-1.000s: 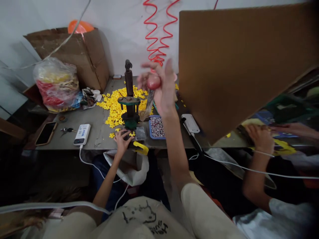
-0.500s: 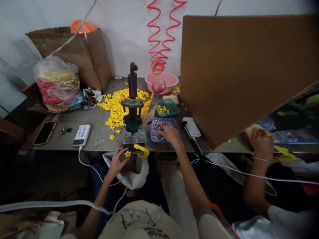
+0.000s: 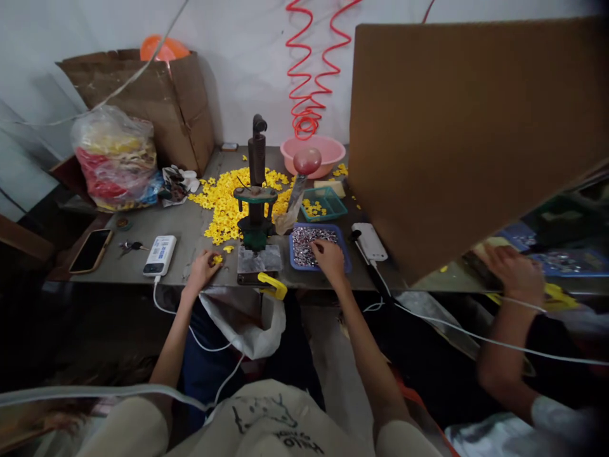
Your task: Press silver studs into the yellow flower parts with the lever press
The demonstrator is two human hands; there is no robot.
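My left hand (image 3: 202, 271) is at the table's front edge, left of the press, its fingers closed around a small yellow flower-shaped plastic piece (image 3: 217, 259). My right hand (image 3: 330, 259) reaches over the blue tray (image 3: 346, 261) of small shiny silver parts (image 3: 302, 244). Its thumb and fingertips are pinched together; anything between them is too small to make out. Between the hands stands a green hand press (image 3: 255, 216) with a metal base plate (image 3: 259, 258) and a red-knobbed lever (image 3: 307, 163). A yellow curved part (image 3: 273, 285) juts from the press's front.
Yellow pieces (image 3: 221, 216) are heaped behind the press, beside a green basket (image 3: 328, 204) and pink basin (image 3: 333, 147). An open white bag (image 3: 257, 346) hangs below the edge. A cardboard sheet (image 3: 457, 139) separates a co-worker's hand (image 3: 516, 270). A cabled white power bank (image 3: 160, 255) lies left.
My left hand has moved up and left, from the press's front to the yellow piece on the table. The piece it held earlier is out of sight. My right hand stays at the tray, fingers lifted slightly.
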